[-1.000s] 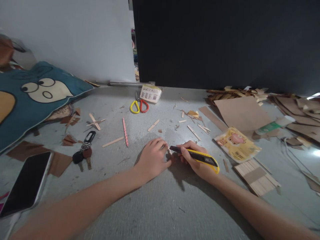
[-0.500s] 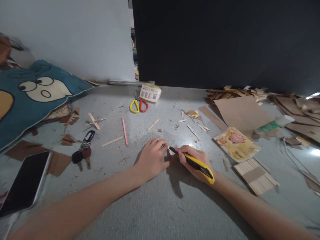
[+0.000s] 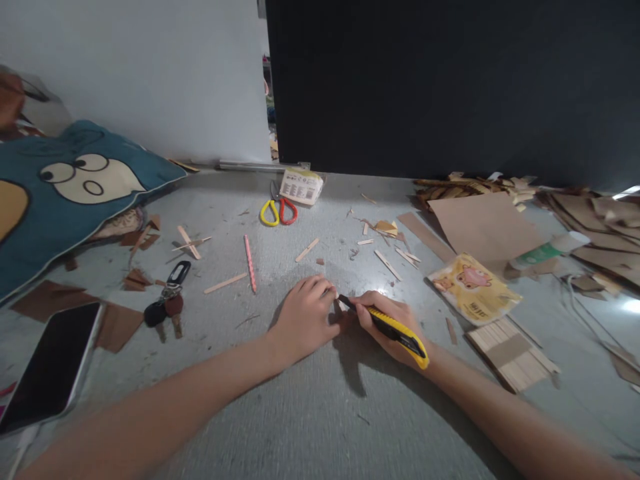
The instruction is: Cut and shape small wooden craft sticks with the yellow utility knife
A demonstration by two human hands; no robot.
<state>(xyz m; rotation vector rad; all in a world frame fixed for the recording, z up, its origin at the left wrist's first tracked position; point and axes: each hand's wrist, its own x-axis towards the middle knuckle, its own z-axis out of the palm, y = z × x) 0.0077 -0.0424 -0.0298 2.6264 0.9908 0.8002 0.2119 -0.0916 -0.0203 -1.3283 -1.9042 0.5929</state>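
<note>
My right hand (image 3: 387,323) is closed around a yellow and black utility knife (image 3: 395,330), its black tip pointing up and left toward my other hand. My left hand (image 3: 307,313) rests on the table just left of that tip, fingers bent and drawn together. A small pale sliver shows between the two hands; whatever the left fingers pinch is mostly hidden under them. Beyond the hands lie a cut craft stick (image 3: 307,250) and a pink pencil (image 3: 249,263).
Yellow-red scissors (image 3: 279,212) lie by a small packet (image 3: 302,185) at the back. Keys (image 3: 167,307), a phone (image 3: 53,363) and a blue cushion (image 3: 85,187) are on the left. On the right are a yellow packet (image 3: 473,287), bundled craft sticks (image 3: 513,353), a glue stick (image 3: 550,250) and cardboard (image 3: 485,223).
</note>
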